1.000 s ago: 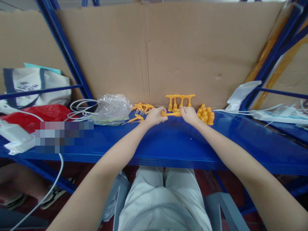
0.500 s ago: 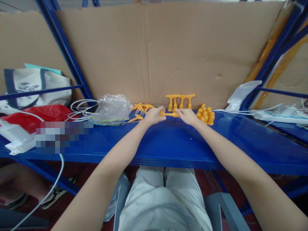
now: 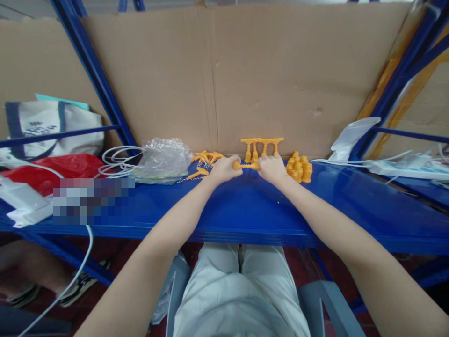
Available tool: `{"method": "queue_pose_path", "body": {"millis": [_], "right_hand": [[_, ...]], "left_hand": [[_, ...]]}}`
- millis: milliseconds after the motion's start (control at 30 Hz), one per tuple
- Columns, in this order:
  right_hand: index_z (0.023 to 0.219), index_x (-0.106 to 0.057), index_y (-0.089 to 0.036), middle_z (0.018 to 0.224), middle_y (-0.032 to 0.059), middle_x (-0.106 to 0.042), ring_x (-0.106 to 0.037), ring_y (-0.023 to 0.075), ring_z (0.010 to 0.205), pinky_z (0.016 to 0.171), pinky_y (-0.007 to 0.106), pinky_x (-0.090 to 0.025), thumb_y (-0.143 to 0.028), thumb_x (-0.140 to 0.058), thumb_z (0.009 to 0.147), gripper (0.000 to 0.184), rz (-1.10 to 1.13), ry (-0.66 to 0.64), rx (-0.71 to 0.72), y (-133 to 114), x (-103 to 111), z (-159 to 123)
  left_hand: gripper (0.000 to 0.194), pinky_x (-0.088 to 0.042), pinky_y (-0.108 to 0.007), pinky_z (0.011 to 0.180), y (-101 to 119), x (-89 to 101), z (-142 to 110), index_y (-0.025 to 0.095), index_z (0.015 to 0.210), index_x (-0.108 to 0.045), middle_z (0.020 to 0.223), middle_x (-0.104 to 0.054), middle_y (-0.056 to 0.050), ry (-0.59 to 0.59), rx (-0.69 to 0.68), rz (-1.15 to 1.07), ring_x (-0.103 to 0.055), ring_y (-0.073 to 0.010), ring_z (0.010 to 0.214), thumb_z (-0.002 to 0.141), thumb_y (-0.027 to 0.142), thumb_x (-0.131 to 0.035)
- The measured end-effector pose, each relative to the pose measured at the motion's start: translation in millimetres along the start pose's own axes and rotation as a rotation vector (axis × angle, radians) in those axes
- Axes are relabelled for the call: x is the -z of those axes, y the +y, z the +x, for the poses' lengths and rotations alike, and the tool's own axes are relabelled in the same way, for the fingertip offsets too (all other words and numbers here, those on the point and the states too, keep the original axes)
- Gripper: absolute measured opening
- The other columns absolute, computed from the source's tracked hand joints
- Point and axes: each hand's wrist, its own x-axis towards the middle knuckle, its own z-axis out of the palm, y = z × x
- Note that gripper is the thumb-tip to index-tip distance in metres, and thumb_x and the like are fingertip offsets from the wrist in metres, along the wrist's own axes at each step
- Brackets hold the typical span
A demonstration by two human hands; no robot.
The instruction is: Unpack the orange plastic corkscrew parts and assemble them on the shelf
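My left hand (image 3: 225, 169) is closed on the T-shaped head of an orange plastic screw (image 3: 246, 166), whose ridged shaft lies level and points right. My right hand (image 3: 272, 168) is wrapped around an orange sleeve (image 3: 256, 166) at the shaft's other end, hiding most of it. Behind the hands stands a row of several orange T-handled screws set in bottle-shaped sleeves (image 3: 248, 154). Loose orange sleeves (image 3: 299, 167) are grouped right of my right hand. Left of my left hand lie loose T-handled screws (image 3: 209, 156) with ball chains (image 3: 204, 164).
The blue shelf (image 3: 242, 206) backs onto a cardboard sheet (image 3: 266, 75). Clear plastic bags (image 3: 164, 159), a coiled white cable (image 3: 119, 159) and a red bag (image 3: 80, 168) lie left. A white power strip (image 3: 410, 169) lies right. Another person's leg (image 3: 31, 267) shows lower left.
My right hand has rolled over around the sleeve, its fingers now wrapping over the top. My left hand keeps its place on the screw's head.
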Motion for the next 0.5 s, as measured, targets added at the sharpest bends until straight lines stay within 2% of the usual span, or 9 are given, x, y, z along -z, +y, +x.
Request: {"method": "queue_pose_path", "body": {"millis": [200,500], "right_hand": [[0.115,-0.069,-0.003,0.108,0.0281,-0.072,-0.067,0.0352,0.108,0.09,0.042,-0.038,-0.015,-0.044,0.094,0.035,-0.014,0.006,-0.036,-5.3,-2.2,-0.8],[0.114,-0.072,-0.007,0.102,0.026,-0.075,-0.072,0.0338,0.103,0.088,0.04,-0.047,-0.019,-0.048,0.092,0.035,0.004,-0.044,-0.009,-2.1,-7.1,0.8]], "left_hand": [[0.028,-0.044,-0.026,0.065,2.4,0.7,-0.7,0.02,0.097,-0.07,0.071,-0.07,-0.001,-0.003,-0.012,0.032,-0.067,-0.0212,0.071,0.07,0.025,-0.067],[0.027,-0.045,-0.027,0.067,7.0,3.1,-1.8,0.021,0.098,-0.07,0.073,-0.071,-0.001,-0.054,0.009,0.028,-0.068,-0.0217,0.073,0.071,0.024,-0.068]]}}
